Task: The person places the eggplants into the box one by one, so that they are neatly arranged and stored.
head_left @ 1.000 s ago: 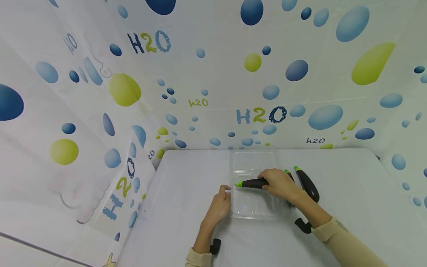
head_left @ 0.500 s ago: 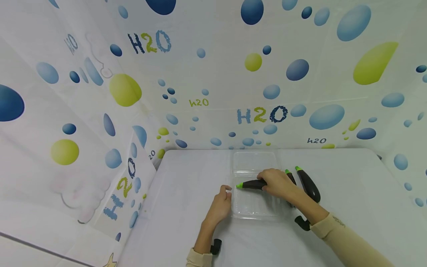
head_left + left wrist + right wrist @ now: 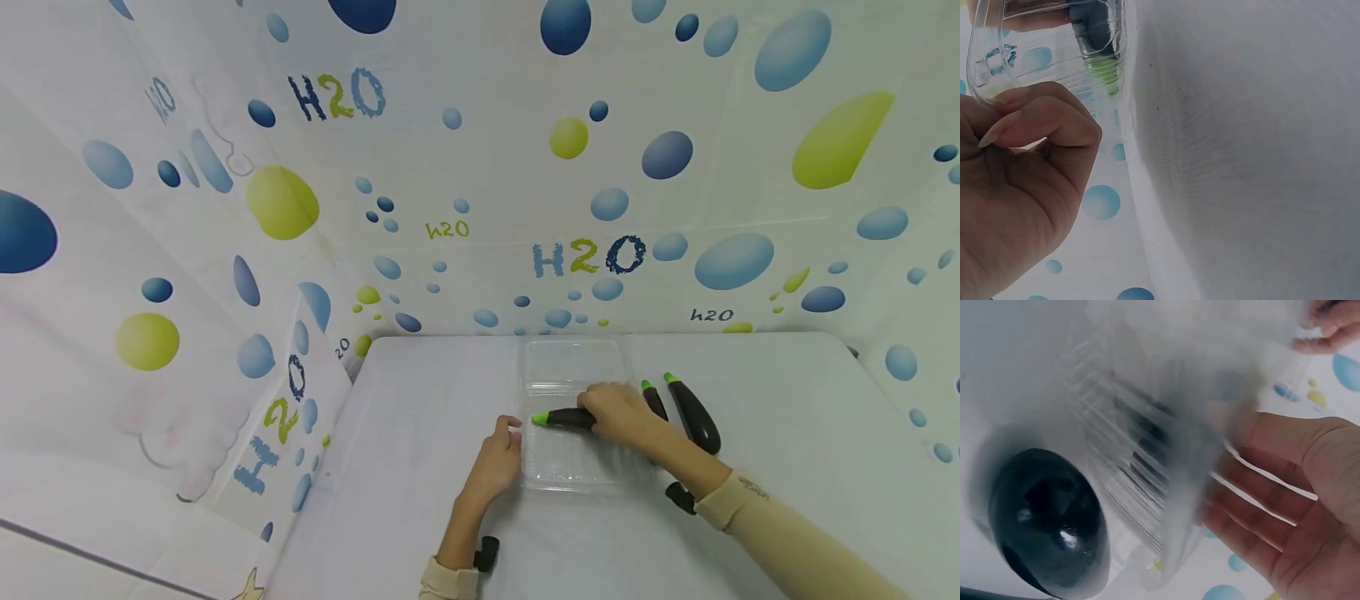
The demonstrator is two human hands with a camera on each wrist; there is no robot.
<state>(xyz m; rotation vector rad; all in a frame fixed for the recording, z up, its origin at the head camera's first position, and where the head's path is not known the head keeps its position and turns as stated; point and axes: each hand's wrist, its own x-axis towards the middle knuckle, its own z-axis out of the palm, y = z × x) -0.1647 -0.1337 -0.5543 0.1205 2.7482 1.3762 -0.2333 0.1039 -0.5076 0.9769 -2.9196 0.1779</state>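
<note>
A clear plastic clamshell container [image 3: 570, 462] lies with its lid [image 3: 573, 360] folded out on the far side. Inside it is a toy-like black eggplant [image 3: 564, 418], its green tip [image 3: 539, 419] pointing left. My right hand [image 3: 618, 414] grips the thick end from above; in the right wrist view, the blurred plastic wall covers its fingertips. At the left wall, my left hand [image 3: 495, 458] pinches the container's rim, with fingers curled in the left wrist view [image 3: 1035, 169].
Right of the container lie a large black eggplant [image 3: 697, 421] and another dark one with a green tip [image 3: 654, 400], partly hidden by my right forearm. The white table [image 3: 420, 417] ends at a bubble-patterned curtain [image 3: 480, 167].
The eggplant in the container has settled slightly lower, and my right hand has shifted a little left along it. My left hand stays at the rim.
</note>
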